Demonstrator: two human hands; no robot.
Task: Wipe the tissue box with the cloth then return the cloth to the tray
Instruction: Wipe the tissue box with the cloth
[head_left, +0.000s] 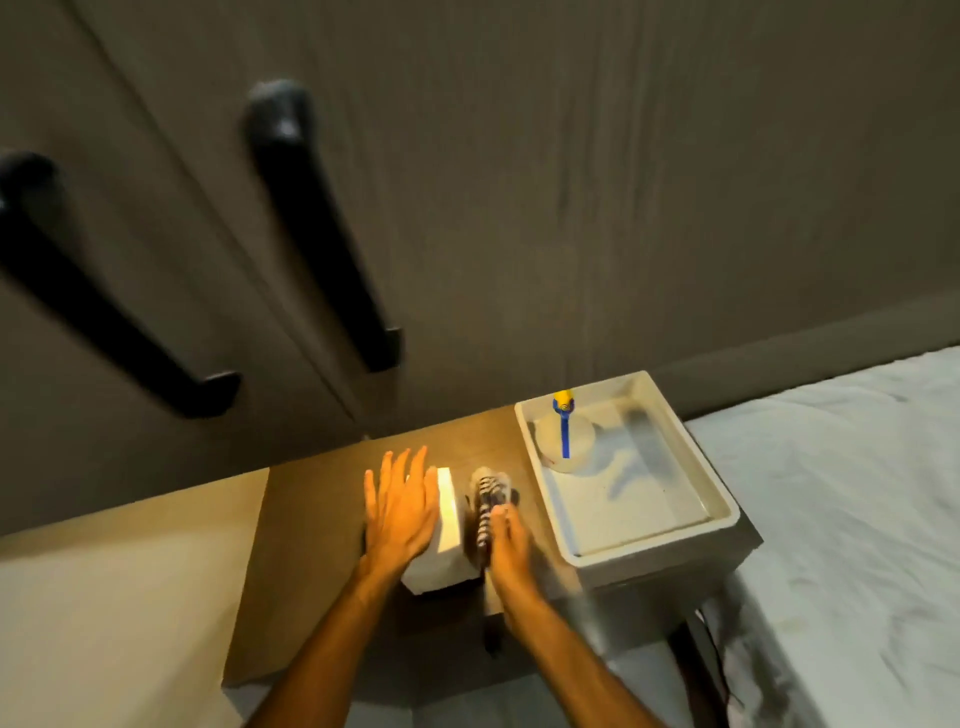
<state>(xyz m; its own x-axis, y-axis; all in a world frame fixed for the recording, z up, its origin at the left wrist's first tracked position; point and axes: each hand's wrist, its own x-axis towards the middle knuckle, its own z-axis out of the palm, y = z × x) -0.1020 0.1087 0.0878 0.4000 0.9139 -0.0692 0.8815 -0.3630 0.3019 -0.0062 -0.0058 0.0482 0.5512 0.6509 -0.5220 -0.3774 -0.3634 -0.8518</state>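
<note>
A white tissue box (448, 525) stands on the brown bedside table (306, 519). My left hand (400, 506) lies flat on the box's top, fingers spread, holding nothing. My right hand (506, 540) is closed on a black-and-white striped cloth (487, 499), which is bunched against the box's right side. The white tray (722, 499) sits to the right of the cloth, on the table's right end.
In the tray's far corner lies a round white object with a blue-and-yellow tool (564, 423) on it. A wardrobe with long black handles (322, 223) rises behind the table. A bed with a white sheet (852, 493) borders the right side.
</note>
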